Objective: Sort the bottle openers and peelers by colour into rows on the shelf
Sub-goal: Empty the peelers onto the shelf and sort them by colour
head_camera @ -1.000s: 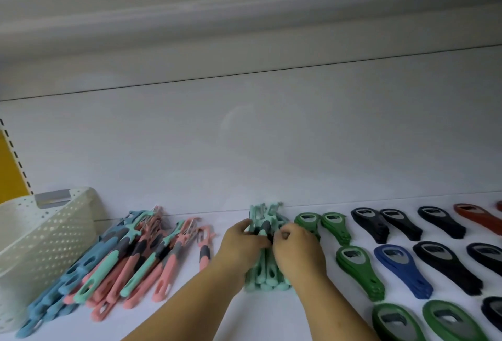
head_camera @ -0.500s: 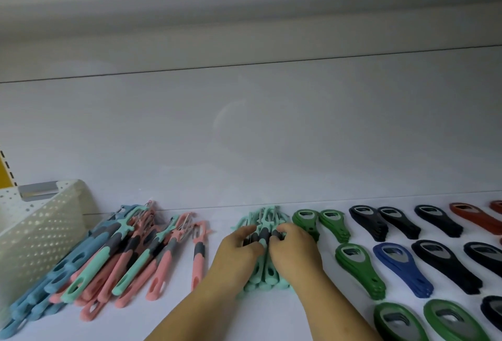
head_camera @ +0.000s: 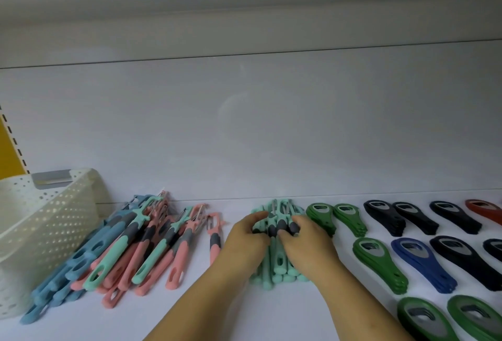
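Observation:
A stack of mint-green peelers [head_camera: 274, 267] with grey grips lies on the white shelf [head_camera: 244, 310] at centre. My left hand [head_camera: 245, 243] holds its left side and my right hand [head_camera: 309, 245] holds its right side, fingers curled over the grey grips. Left of them lies a mixed pile of blue, pink and mint peelers [head_camera: 114, 251], with one pink peeler [head_camera: 214, 234] lying apart. To the right, bottle openers lie in rows: green bottle openers [head_camera: 380, 262], a blue bottle opener [head_camera: 421, 264], black bottle openers [head_camera: 461, 259] and a red bottle opener [head_camera: 483, 210].
A white perforated basket [head_camera: 40, 232] stands at the far left against the pile of peelers. The shelf's white back wall [head_camera: 244, 137] rises just behind the rows. A yellow upright [head_camera: 8, 150] shows at the left edge.
Both hands have stayed on the mint peeler stack and squeezed it closer together. The view shifted slightly, so the basket shows more at left.

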